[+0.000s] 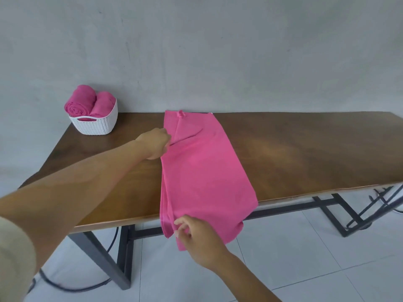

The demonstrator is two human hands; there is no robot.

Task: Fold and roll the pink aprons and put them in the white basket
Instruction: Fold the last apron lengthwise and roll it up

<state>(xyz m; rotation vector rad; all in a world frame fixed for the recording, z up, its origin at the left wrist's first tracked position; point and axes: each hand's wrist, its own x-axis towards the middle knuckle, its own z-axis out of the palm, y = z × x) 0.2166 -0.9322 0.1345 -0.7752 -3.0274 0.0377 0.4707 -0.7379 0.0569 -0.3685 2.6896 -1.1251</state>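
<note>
- Pink apron (202,171) lay folded lengthwise into a long, narrow panel of thin matte cloth. It ran from the far edge of the table (294,153) across to the near edge, and its near end drooped over that edge toward the floor.
- Along its left side the stacked layers showed as several soft, parallel folds. A triangular flap lay tucked on top near the far end, and a small fabric loop (181,114) sat at the far edge.
- The left hand (154,143) reached over the table to the apron's left fold about midway along. Its fingers were curled in, gripping the edge of the cloth, with the knuckles resting at the tabletop.
- The right hand (196,238) was at the hanging near end, with thumb and fingertips pinching the loose layers just below the table edge.
- The white basket (96,125) stood at the far left corner of the table, well apart from the apron. It was oval, of plastic moulded in a woven pattern, with a slot handle in its rim.
- Two rolled aprons (79,101) stood tilted side by side in it as plump cylinders; the left one showed its spiral end.
- The table had a smooth, glossy brown wooden top on a black square-tube metal frame (124,253).
- A plain grey wall (218,51) stood behind, pale glossy tiles covered the floor (283,258), and a dark cable (72,286) curved across them at near left.
- A cream sleeve (13,258) showed at the near left edge.
</note>
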